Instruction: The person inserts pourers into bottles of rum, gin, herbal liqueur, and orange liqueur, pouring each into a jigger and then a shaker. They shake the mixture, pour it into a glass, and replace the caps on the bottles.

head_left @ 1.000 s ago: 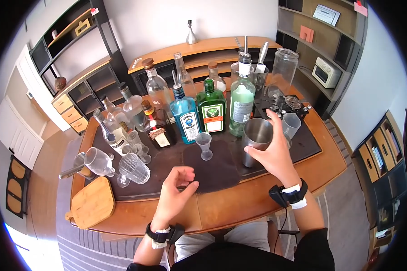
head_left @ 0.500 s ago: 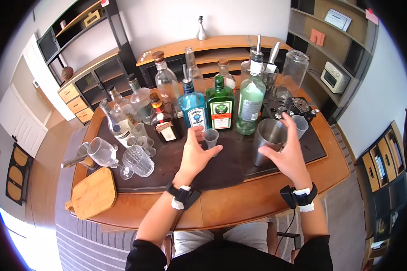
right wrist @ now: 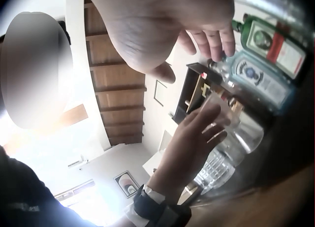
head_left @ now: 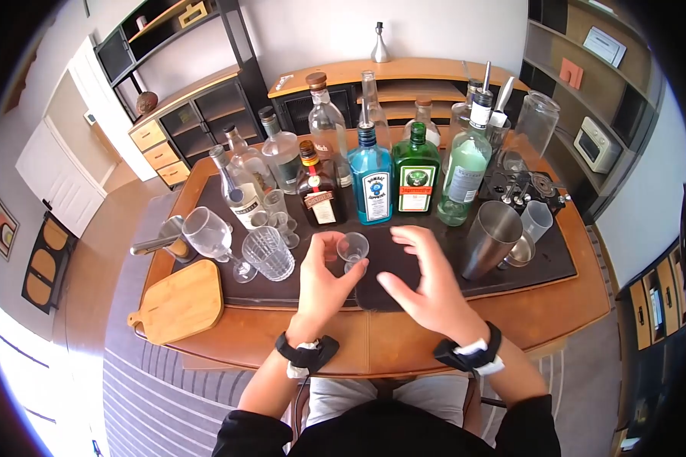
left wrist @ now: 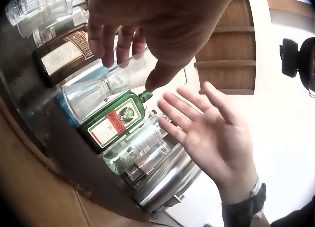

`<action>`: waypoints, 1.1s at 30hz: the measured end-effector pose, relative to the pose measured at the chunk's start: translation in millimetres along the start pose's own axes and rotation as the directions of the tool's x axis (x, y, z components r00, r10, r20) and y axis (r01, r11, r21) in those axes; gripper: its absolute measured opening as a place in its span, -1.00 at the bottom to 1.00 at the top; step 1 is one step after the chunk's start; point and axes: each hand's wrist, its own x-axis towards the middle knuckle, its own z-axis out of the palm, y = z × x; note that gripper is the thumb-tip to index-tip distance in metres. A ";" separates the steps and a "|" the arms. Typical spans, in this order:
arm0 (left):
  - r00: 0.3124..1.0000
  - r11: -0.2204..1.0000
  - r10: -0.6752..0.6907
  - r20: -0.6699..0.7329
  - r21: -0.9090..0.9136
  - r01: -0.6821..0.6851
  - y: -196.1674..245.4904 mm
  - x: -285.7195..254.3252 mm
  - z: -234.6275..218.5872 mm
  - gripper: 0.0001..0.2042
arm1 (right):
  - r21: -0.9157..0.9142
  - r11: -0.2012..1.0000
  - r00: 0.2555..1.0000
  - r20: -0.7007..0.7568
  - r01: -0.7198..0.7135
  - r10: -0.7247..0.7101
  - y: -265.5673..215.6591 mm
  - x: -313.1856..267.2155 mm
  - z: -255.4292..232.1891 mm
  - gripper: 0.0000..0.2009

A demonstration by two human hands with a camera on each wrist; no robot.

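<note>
My left hand (head_left: 324,282) holds a clear jigger (head_left: 353,247), its fingers and thumb around the upper cup. In the left wrist view the jigger (left wrist: 106,89) shows its narrow waist and two flared cups below the hand. Facing it from the right is my right hand (head_left: 427,293), empty, its fingers extended and the thumb apart. A metal shaker tin (head_left: 493,240) stands to the right of that hand. Behind the hands are a green Jägermeister bottle (head_left: 417,171), a blue Bombay bottle (head_left: 372,183), a brown Cointreau bottle (head_left: 318,190) and a pale green bottle (head_left: 465,175).
At the left are a wooden cutting board (head_left: 179,301), a cut-glass tumbler (head_left: 268,253), a stemmed glass (head_left: 206,232) and small glasses. More bottles stand behind them. To the right are a clear plastic cup (head_left: 536,221), a tall jar (head_left: 537,122) and a black rack of bar tools (head_left: 541,186).
My left hand has reached to the jigger, taken hold of it and brought it left and nearer. My right hand has left the shaker tin and moved left. The head view has shifted.
</note>
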 end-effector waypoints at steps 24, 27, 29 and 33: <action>0.964 0.962 -0.143 -0.223 0.197 0.188 -32.2 -141.4 -73.1 -0.52 | -0.225 0.974 0.909 0.398 -0.036 0.125 50.8 91.8 81.5 -0.50; 0.974 0.957 -0.095 -0.207 0.251 0.147 -27.8 -136.3 -69.7 -0.52 | -0.187 0.963 0.959 0.246 0.193 -0.144 26.8 114.8 79.7 -0.49; 0.978 0.946 -0.091 -0.186 0.291 0.143 -27.0 -135.3 -69.6 -0.52 | -0.201 0.949 0.949 0.254 0.243 -0.189 18.5 140.2 90.3 -0.59; 0.983 0.944 -0.065 -0.170 0.310 0.116 -27.0 -134.4 -71.0 -0.54 | -0.248 0.887 0.852 0.463 0.389 -0.244 31.0 196.1 137.1 -0.74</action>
